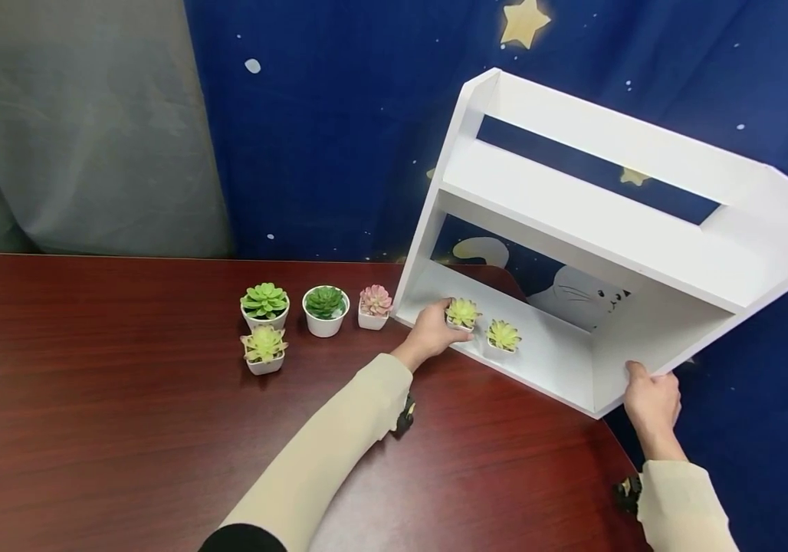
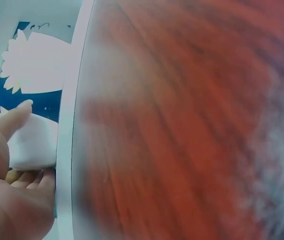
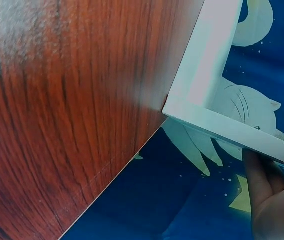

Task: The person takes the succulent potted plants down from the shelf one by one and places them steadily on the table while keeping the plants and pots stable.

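My left hand (image 1: 431,331) holds a small yellow-green potted succulent (image 1: 463,312) at the left part of the lower board of a white shelf unit (image 1: 608,222). In the left wrist view, thumb and fingers lie on either side of its white pot (image 2: 34,142). A similar yellow-green succulent (image 1: 503,336) stands just to its right on that board. On the far side, my right hand (image 1: 652,402) grips the edge of the unit's right side panel, thumb on the inside. The right wrist view shows its fingers (image 3: 257,180) against the panel's outer face.
Left of the unit on the brown table (image 1: 125,414) stand a pink succulent (image 1: 375,300), a dark green one (image 1: 325,303), a bright green one (image 1: 265,300) and a yellow-green one (image 1: 264,343). A blue curtain (image 1: 325,138) hangs behind. The unit's lower right corner sits at the table's right edge.
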`<control>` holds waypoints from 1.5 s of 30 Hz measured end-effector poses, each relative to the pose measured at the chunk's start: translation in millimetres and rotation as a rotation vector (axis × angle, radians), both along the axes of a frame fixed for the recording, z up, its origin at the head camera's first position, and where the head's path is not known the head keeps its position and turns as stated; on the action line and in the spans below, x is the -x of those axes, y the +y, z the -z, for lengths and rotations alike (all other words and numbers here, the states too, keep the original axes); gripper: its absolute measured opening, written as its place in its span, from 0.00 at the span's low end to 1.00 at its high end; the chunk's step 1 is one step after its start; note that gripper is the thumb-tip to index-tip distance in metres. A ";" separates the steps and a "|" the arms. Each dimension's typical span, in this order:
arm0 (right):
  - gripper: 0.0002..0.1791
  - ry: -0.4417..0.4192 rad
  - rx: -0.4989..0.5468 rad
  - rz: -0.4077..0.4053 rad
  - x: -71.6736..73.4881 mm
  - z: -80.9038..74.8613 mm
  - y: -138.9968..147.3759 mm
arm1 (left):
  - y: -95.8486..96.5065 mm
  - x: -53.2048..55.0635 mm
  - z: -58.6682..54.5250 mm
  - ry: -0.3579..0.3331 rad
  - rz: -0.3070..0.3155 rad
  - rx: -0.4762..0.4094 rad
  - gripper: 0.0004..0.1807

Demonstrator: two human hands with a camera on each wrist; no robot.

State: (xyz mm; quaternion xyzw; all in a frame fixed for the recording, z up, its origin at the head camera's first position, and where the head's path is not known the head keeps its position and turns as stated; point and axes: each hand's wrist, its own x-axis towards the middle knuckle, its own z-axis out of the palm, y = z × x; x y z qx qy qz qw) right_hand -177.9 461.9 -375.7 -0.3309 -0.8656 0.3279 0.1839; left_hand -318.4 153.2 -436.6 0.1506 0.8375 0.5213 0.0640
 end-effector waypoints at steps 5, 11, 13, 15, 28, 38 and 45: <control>0.33 -0.005 0.007 -0.011 2.6 2.8 -4.3 | -4.6 -0.5 0.2 0.028 -0.030 0.103 0.44; 0.33 -0.005 0.022 -0.024 1.4 2.4 -9.7 | -12.0 -7.1 -1.1 0.022 -0.108 0.081 0.42; 0.33 0.000 0.021 -0.024 0.4 1.8 -10.3 | -14.1 -11.3 -1.6 0.023 -0.113 0.045 0.41; 0.33 0.002 0.019 -0.022 -0.2 1.4 -9.9 | -15.8 -16.1 -2.5 0.022 -0.105 0.010 0.41; 0.33 -0.013 0.000 -0.025 -3.0 3.4 -4.8 | -39.6 -46.0 -20.9 0.087 -0.080 0.005 0.41; 0.33 -0.033 -0.030 -0.034 -5.2 1.1 4.4 | -74.4 -64.5 -35.6 0.061 -0.128 -0.037 0.40; 0.32 -0.027 -0.051 -0.041 -2.2 -2.8 3.9 | -98.7 -80.2 -34.5 0.101 -0.172 0.001 0.37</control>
